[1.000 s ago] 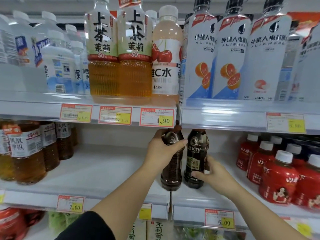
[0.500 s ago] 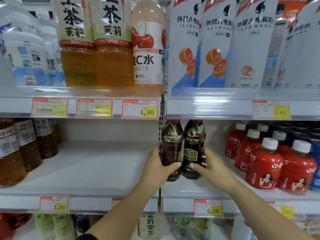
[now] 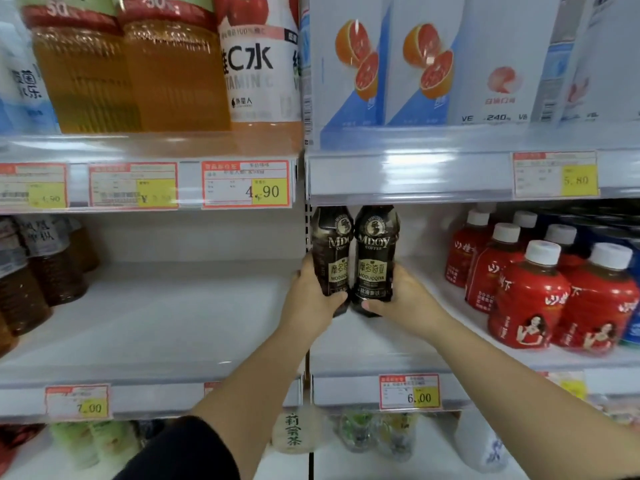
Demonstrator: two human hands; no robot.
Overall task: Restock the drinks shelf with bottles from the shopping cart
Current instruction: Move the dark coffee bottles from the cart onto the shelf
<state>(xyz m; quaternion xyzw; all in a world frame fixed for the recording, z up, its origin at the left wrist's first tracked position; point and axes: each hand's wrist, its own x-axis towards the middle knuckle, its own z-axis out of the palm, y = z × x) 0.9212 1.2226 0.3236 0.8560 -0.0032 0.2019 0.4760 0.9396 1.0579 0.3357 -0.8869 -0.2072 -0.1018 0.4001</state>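
Head view: seating two coffee bottles on the shelf (image 3: 381, 344) above the 6.00 price tag (image 3: 410, 392).
Gripping left coffee bottle (image 3: 332, 251) with left hand (image 3: 311, 303) and right coffee bottle (image 3: 374, 251) with right hand (image 3: 401, 301), fingers curled round the lower bodies. Both upright, touching, above and just left of the tag; cannot tell whether bases sit flat. Judged risks: toppling on release if unseated; catching tops on upper shelf edge (image 3: 415, 174) if lifted; bumping red bottles (image 3: 530, 299), above-right of the tag, if slid sideways.
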